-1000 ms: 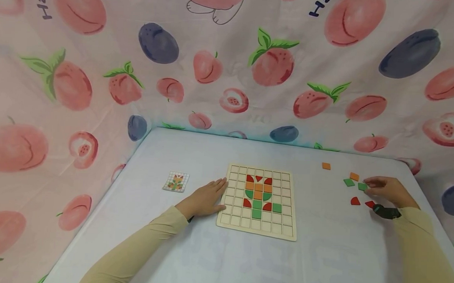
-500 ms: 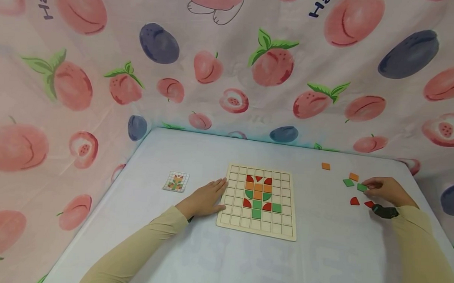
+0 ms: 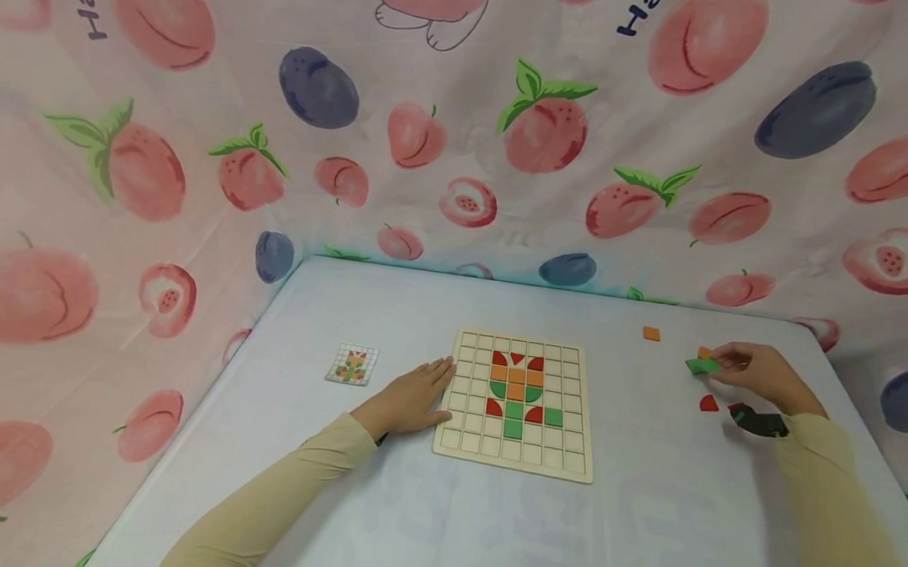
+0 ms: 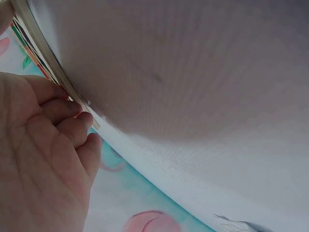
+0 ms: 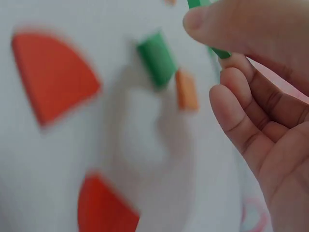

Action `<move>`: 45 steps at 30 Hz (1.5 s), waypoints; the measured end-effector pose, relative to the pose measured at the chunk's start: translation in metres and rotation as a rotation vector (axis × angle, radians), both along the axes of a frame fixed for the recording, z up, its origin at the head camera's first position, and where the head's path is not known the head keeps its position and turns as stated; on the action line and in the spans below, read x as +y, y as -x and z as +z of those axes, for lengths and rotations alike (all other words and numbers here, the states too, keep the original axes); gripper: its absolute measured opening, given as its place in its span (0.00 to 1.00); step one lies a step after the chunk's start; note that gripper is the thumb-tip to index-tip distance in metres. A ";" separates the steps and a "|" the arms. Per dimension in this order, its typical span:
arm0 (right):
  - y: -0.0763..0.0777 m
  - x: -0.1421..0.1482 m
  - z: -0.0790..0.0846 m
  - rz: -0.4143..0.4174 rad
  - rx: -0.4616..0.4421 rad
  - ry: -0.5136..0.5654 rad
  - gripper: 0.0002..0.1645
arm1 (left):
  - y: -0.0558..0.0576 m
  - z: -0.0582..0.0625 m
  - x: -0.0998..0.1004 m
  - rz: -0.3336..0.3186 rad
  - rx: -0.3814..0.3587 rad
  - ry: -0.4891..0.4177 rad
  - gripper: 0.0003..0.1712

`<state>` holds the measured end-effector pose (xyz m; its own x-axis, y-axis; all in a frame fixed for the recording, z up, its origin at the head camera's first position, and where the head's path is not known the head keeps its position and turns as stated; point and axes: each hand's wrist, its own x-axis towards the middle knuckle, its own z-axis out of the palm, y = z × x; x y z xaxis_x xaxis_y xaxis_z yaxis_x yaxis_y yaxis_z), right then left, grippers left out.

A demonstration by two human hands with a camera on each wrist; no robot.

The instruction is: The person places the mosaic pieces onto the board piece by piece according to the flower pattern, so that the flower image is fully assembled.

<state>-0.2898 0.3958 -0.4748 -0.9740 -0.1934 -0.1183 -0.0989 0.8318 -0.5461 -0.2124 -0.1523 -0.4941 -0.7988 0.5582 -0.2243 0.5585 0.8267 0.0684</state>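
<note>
My right hand (image 3: 764, 376) pinches a green square tile (image 5: 222, 52) between thumb and fingers, lifted above the table at the right. Just beyond it a second green tile (image 5: 157, 59) lies on the table, beside an orange tile (image 5: 187, 90). Against the left edge of the wooden grid board (image 3: 459, 444) rests my left hand (image 3: 406, 399), its fingers extended along the rim. In the board's cells sit red, orange and green pieces forming a flower shape. One green square (image 3: 554, 417) is set right of the stem.
Left of the board lies a small pattern card (image 3: 352, 364) printed with a similar flower. A separate orange square (image 3: 651, 334) lies at the back right. Two red quarter-round tiles, one a red piece (image 3: 708, 403), are near my right wrist. Fruit-printed cloth (image 3: 460, 108) hangs behind the table.
My right hand has picked up the nearer green tile and moved it left and up, over the other green tile. The left hand and board have stayed in place.
</note>
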 end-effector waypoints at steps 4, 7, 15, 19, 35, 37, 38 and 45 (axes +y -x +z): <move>-0.003 -0.021 0.013 0.044 0.061 0.034 0.22 | 0.000 0.000 0.000 -0.002 0.000 -0.003 0.46; -0.005 -0.039 0.022 0.081 0.122 0.056 0.18 | 0.000 0.001 0.001 -0.007 0.003 -0.005 0.46; -0.010 -0.094 0.032 0.188 0.181 0.105 0.17 | 0.000 0.001 0.001 -0.009 -0.001 -0.005 0.46; -0.015 -0.123 0.028 0.242 0.194 0.142 0.16 | -0.001 0.000 0.001 -0.016 0.004 -0.004 0.46; -0.035 -0.235 0.002 0.388 0.044 0.323 0.14 | 0.001 -0.003 -0.001 -0.004 -0.007 -0.002 0.46; -0.037 -0.246 -0.002 0.403 0.019 0.332 0.14 | 0.001 -0.002 -0.001 -0.001 -0.011 -0.001 0.46; -0.038 -0.251 -0.004 0.412 0.008 0.336 0.14 | 0.001 -0.002 -0.001 0.000 -0.013 -0.003 0.46; -0.040 -0.279 -0.014 0.467 -0.026 0.367 0.14 | 0.001 0.000 -0.001 -0.014 -0.009 -0.017 0.46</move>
<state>-0.2501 0.1170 -0.4892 -0.7737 -0.6334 0.0146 -0.3917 0.4602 -0.7967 -0.2130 -0.1530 -0.4939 -0.7889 0.5731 -0.2218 0.5694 0.8174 0.0870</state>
